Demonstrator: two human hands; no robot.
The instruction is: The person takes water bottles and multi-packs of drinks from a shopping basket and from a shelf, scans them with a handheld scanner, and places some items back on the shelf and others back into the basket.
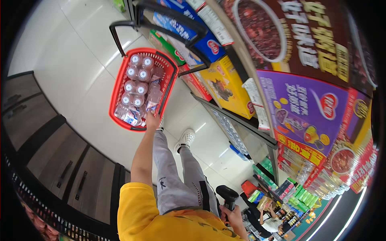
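Observation:
My left hand point(153, 121) reaches into a red plastic shopping basket point(113, 99) on its near side and grips the near end of a clear plastic bottle point(153, 98) that bears a label. Several upright capped bottles point(138, 74) stand in rows inside the basket. Another labelled bottle point(130, 115) lies on its side by the near rim. Black basket handles point(119, 39) are swung outwards. Low by my right hip, my right hand point(232, 215) is closed around the grip of a black handheld barcode scanner point(227, 194), its head pointing up and away from me.
On the right, a shelf rack point(235, 116) holds yellow, blue and red cartons point(226, 87). Large printed cartons point(304, 114) rise nearer. Shrink-wrapped bottles point(230, 131) sit low beneath. Wood-fronted drawers point(66, 168) line the left. Pale tiles point(81, 63) cover the floor. Another person point(268, 221) holds a package farther off.

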